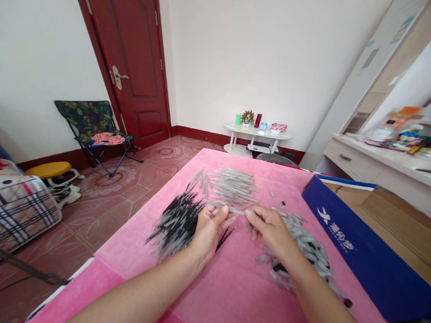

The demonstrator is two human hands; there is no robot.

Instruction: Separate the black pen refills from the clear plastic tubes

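Observation:
My left hand [212,225] is closed in a pinch around a slim, frosted grey pen [236,211], held level above the pink cloth. My right hand [264,223] pinches its right end; whether a separate cap sits in those fingers is hidden. Beyond the hands lies a pile of pale frosted pens [232,183]. Left of my left hand spreads a heap of thin dark sticks with greyish parts [177,221], like pen refills. Under and beside my right forearm are many short translucent grey pieces [310,249], like pen caps, with small black bits among them.
Pink cloth [213,294] covers the table. An open blue cardboard box [361,249] stands along the right edge. Farther off are a folding chair [92,123], a yellow stool [49,168], a low white table [256,131], a red door [131,48] and a cluttered dresser [387,159].

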